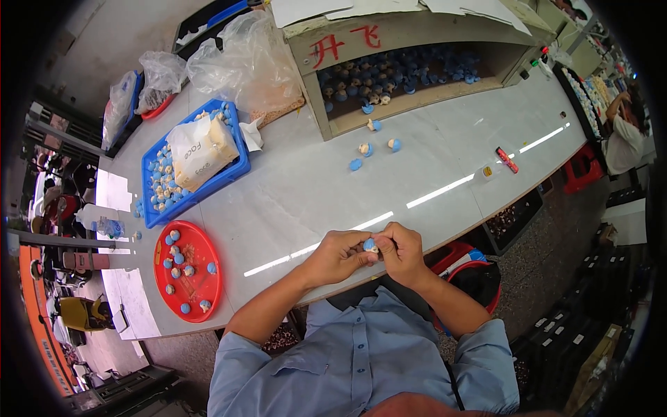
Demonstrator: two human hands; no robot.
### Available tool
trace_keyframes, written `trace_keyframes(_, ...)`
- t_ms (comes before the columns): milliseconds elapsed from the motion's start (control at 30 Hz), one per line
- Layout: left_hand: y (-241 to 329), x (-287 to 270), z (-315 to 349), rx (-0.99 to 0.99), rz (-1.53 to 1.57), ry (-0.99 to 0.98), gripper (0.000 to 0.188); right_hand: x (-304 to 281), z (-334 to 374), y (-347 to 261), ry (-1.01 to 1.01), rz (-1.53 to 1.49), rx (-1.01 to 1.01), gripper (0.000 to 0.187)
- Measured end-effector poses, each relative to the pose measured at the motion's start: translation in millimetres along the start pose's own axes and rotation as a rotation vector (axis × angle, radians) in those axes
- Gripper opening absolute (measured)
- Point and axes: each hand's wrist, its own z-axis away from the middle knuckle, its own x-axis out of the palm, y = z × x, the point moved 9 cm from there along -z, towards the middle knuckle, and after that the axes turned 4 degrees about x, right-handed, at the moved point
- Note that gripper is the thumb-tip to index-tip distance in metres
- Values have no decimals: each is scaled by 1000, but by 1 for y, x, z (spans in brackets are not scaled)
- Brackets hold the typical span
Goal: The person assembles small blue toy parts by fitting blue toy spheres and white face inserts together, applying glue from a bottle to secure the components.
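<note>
Just above the table's front edge, both of my hands meet around a small blue and cream figurine piece (370,245). My left hand (339,258) pinches it from one side with thumb and fingers. From the other side my right hand (403,254) presses it with the thumb, its fingers curled. Part of the piece is hidden by the fingers. A red round tray (215,299) to the left carries several similar blue and cream pieces (178,258). Farther up the table lie a few loose pieces (366,149) and a flat blue part (356,165).
A blue crate (240,165) of pieces, topped by a tissue pack (205,154), stands left. At the back is an open-fronted box (323,115) heaped with blue parts. A red tube (506,160) and small yellow-labelled jar (487,172) lie right. Another person (625,135) sits far right.
</note>
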Motion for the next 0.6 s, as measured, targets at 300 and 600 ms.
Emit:
trace_keyframes(300, -3, -2, 5, -35, -26, 181, 30, -4, 7, -19, 195, 198, -213, 14)
trace_keyframes(600, 19, -2, 2, 147, -163, 229, 29, -4, 4, 4, 168, 97, 0, 19)
